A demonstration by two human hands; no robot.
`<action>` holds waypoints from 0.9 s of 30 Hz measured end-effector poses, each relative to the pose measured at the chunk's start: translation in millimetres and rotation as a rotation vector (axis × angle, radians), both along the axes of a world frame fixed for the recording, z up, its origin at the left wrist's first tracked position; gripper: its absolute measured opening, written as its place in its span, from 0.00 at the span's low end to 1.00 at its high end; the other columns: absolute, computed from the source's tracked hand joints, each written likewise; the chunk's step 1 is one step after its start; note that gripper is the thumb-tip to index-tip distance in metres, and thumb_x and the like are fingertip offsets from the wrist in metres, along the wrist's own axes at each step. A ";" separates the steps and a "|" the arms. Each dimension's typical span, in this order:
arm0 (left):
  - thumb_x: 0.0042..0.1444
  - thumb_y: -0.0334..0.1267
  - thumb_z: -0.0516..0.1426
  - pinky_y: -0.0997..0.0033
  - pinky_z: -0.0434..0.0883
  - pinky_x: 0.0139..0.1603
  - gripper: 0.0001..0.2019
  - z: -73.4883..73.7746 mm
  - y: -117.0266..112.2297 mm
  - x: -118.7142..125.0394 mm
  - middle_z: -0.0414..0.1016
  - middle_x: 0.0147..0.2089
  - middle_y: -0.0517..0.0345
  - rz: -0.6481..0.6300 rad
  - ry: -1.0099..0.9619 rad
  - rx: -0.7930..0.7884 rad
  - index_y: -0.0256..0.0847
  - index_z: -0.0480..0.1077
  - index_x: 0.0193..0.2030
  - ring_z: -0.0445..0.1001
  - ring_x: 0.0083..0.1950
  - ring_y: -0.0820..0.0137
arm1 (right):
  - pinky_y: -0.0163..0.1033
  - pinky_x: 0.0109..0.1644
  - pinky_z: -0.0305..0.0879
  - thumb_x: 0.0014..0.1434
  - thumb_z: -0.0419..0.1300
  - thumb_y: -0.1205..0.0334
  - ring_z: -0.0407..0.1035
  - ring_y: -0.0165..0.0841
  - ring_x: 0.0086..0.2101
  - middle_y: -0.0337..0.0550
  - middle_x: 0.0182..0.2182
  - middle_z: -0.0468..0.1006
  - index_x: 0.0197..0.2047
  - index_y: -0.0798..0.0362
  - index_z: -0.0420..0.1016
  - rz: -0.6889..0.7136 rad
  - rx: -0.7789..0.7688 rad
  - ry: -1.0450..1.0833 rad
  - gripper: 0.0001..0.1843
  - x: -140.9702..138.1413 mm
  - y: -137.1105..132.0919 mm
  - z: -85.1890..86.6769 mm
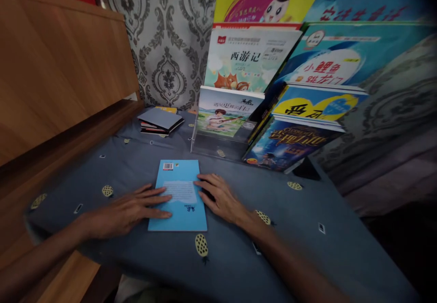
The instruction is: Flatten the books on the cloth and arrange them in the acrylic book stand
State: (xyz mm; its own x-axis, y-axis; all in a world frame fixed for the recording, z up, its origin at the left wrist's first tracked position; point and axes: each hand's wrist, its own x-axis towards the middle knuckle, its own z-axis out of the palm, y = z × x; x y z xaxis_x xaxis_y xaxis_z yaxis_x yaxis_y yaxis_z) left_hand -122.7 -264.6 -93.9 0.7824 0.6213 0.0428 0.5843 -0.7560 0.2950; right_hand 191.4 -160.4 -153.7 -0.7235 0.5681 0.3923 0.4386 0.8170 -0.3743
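Note:
A light blue book [178, 189] lies flat, back cover up, on a grey-blue tablecloth [239, 248] with pineapple prints. My left hand [131, 209] rests on the cloth with its fingers stretched out flat over the book's left edge. My right hand [220, 196] lies beside the book's right edge, fingers spread, fingertips touching the cover. Neither hand holds anything.
A clear tiered stand [211, 146] behind the book shows several children's books [249, 59] leaning against patterned wallpaper. A small stack of books [160, 121] lies at the back left. A wooden panel [58, 66] runs along the left side.

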 end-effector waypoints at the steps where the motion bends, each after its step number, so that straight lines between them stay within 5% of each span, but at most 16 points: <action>1: 0.67 0.22 0.45 0.49 0.55 0.75 0.32 -2.6 2.2 -2.9 0.55 0.76 0.64 0.022 -0.014 -0.006 0.59 0.57 0.71 0.50 0.77 0.67 | 0.60 0.58 0.68 0.69 0.54 0.61 0.71 0.46 0.54 0.55 0.57 0.76 0.58 0.53 0.75 -0.010 0.007 -0.025 0.17 -1.1 -1.3 0.2; 6: 0.72 0.39 0.48 0.51 0.60 0.73 0.22 -30.6 25.6 -2.2 0.62 0.73 0.54 0.277 -0.029 0.096 0.48 0.61 0.70 0.61 0.73 0.63 | 0.59 0.57 0.69 0.69 0.54 0.62 0.70 0.47 0.54 0.56 0.57 0.76 0.58 0.54 0.75 -0.011 0.028 -0.074 0.18 -4.8 -4.6 3.7; 11: 0.73 0.45 0.44 0.52 0.66 0.70 0.24 -49.1 57.8 3.0 0.65 0.71 0.46 0.447 -0.039 0.221 0.38 0.63 0.69 0.65 0.70 0.61 | 0.62 0.57 0.69 0.69 0.53 0.62 0.70 0.48 0.53 0.58 0.56 0.76 0.58 0.55 0.75 -0.019 0.038 -0.067 0.18 -5.7 -4.3 0.6; 27: 0.73 0.39 0.45 0.54 0.66 0.69 0.21 -48.6 108.4 52.0 0.68 0.68 0.46 0.276 -0.008 0.282 0.36 0.66 0.66 0.68 0.68 0.62 | 0.58 0.59 0.69 0.69 0.53 0.62 0.71 0.46 0.54 0.57 0.56 0.76 0.58 0.56 0.75 0.005 0.084 -0.023 0.18 -6.5 -4.2 -0.4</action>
State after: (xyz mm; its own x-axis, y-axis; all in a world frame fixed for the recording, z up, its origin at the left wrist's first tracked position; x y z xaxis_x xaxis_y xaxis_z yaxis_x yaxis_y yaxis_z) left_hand -70.7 -156.2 -142.5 0.5867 0.7711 0.2476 0.7753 -0.6231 0.1035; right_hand 184.8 -164.6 -154.1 -0.7356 0.5300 0.4218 0.4417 0.8474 -0.2945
